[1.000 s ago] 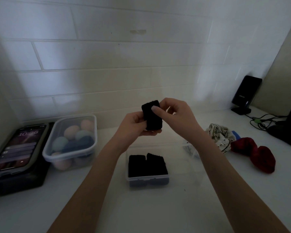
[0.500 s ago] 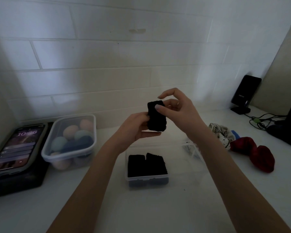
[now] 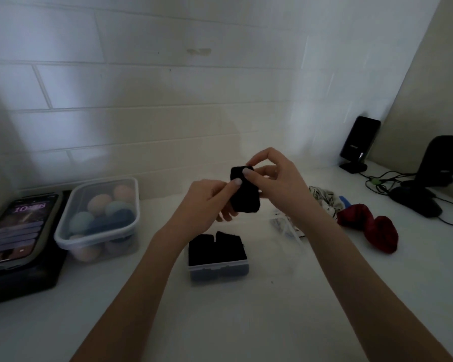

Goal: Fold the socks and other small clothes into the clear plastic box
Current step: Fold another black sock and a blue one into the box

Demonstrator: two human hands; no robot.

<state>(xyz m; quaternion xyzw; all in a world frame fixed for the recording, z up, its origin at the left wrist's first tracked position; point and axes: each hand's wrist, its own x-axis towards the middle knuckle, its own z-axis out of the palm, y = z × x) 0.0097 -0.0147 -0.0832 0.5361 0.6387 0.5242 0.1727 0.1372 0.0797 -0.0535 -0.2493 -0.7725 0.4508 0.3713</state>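
Note:
A folded black sock [image 3: 247, 198] is held in the air above the counter by both hands. My left hand [image 3: 207, 202] grips its left side with the thumb on top. My right hand [image 3: 275, 178] pinches its upper edge with thumb and forefinger. Below them stands the small clear plastic box [image 3: 219, 270] with two folded black pieces [image 3: 216, 246] inside. Its clear lid [image 3: 285, 226] lies just to the right of the box. Red socks [image 3: 372, 226] and a white patterned cloth [image 3: 323, 198] lie on the counter at the right.
A larger lidded tub [image 3: 100, 218] of pastel balls sits at the left, next to a lit phone [image 3: 16, 228] on a black box. Black speakers [image 3: 358, 145] and cables [image 3: 382, 181] crowd the back right corner. A white tiled wall closes the back.
The sock has drifted slightly right and up. My right hand has shifted from its side to pinching its top edge, and my left thumb now presses on the sock's left side.

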